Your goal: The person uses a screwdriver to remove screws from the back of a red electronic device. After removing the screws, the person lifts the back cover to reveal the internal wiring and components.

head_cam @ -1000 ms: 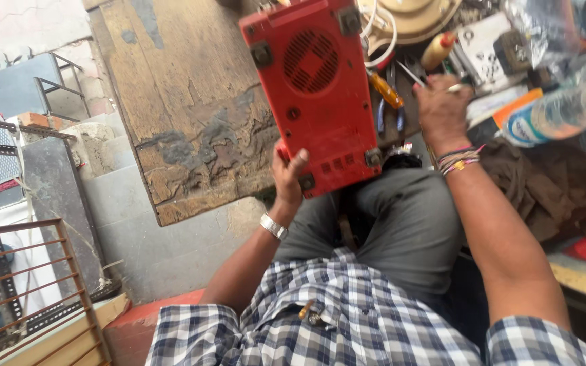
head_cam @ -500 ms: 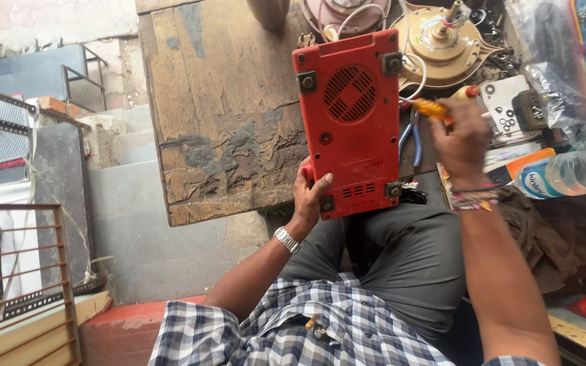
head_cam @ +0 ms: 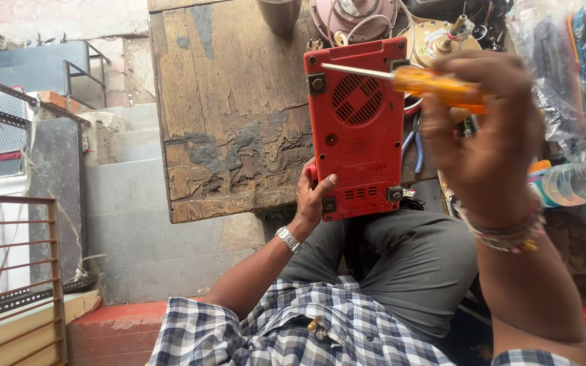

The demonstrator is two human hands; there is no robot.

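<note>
The right hand point(head_cam: 486, 135) gripped an orange-handled screwdriver point(head_cam: 401, 78), its shaft lying across the top of a red plastic casing point(head_cam: 357, 129). The left hand point(head_cam: 313, 196) clasped the casing's lower left corner. The casing stood on edge against a worn wooden tabletop point(head_cam: 232, 108). Right of the casing lay a clear plastic bottle point(head_cam: 578, 179); above it, motor parts point(head_cam: 435, 34).

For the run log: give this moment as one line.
left hand: grips red box at lower edge | right hand: holds orange screwdriver, tip at box's upper-left corner | box rests on wooden table
</note>
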